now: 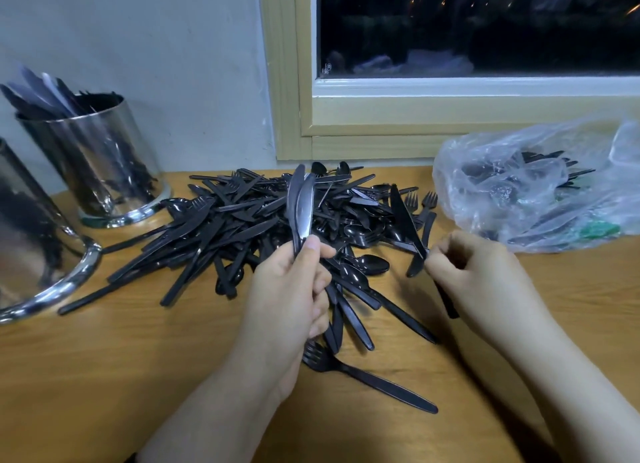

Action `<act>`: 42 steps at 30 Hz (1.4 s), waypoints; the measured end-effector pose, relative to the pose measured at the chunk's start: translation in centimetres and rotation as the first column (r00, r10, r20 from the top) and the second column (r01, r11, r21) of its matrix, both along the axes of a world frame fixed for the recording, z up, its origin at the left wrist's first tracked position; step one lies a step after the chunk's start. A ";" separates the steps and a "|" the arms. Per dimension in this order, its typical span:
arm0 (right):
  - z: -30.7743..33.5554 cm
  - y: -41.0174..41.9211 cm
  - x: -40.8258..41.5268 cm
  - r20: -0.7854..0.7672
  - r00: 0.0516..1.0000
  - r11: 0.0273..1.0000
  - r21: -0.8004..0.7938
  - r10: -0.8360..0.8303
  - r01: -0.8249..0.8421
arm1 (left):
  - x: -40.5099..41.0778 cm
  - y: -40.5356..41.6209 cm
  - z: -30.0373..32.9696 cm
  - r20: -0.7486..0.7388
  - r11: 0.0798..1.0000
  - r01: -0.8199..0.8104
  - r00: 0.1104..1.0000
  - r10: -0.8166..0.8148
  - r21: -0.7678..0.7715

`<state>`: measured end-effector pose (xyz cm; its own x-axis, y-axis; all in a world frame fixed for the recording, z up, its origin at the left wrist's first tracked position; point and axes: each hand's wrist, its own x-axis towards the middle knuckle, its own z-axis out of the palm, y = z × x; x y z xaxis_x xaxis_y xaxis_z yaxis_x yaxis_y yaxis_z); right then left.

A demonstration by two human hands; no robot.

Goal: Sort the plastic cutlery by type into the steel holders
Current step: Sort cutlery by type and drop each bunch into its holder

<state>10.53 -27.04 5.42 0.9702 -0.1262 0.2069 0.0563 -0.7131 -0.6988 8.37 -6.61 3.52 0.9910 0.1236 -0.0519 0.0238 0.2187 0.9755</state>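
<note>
Glossy black plastic cutlery [263,220], mirror-polished steel holder [104,161], smooth wooden table [104,376]

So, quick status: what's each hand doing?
Left hand grips two knives upright. Right hand pinches another knife off the pile. Holder already has knives; nothing blocking.

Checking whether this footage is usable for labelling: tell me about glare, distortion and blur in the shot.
Head view: wide-angle bending leans the steel holders outward and curves the window frame; the holders mirror the dark cutlery pile, the plastic bag shows pale glare, and knives in the far holder look soft; both hands cast soft shadows.
</note>
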 end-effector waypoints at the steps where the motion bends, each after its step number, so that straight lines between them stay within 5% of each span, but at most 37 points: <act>1: 0.1 0.5 -0.3 0.041 0.998 0.996 0.083 0.040 -0.043 | 0.0 -0.1 0.1 -0.002 1.000 0.000 1.000 0.000 -0.003; 5: -0.1 2.8 -1.3 0.081 0.967 0.895 0.366 0.241 -0.254 | -0.4 -0.5 0.4 -0.018 1.000 0.013 1.000 -0.013 -0.010; 10: -1.0 4.0 -1.6 0.056 0.914 0.816 0.432 0.401 -0.384 | -0.8 -1.1 0.3 -0.001 0.998 0.061 0.998 -0.061 0.017; 16: -0.8 3.8 -1.7 0.004 0.898 0.846 0.334 0.440 -0.416 | -0.9 -1.4 0.2 -0.016 0.998 0.060 0.998 -0.060 -0.002; 19: -1.4 1.3 0.3 0.064 0.978 0.967 0.144 0.201 -0.208 | -0.7 -1.1 0.2 -0.003 1.000 0.007 1.000 -0.007 0.029; 23: -2.3 -2.7 3.1 0.022 0.999 0.999 -0.025 -0.047 0.048 | -0.8 -0.8 0.3 0.011 0.996 0.021 1.000 -0.022 0.082; 30: -4.3 -3.6 5.3 -0.112 0.990 0.911 -0.394 0.082 -0.120 | -0.7 -0.9 0.3 0.066 0.994 0.022 0.997 -0.029 0.105; 42: -3.0 -4.5 5.4 -0.181 0.944 0.874 -0.361 0.275 -0.324 | 0.5 -0.4 -0.3 0.081 0.999 0.045 0.996 -0.046 0.015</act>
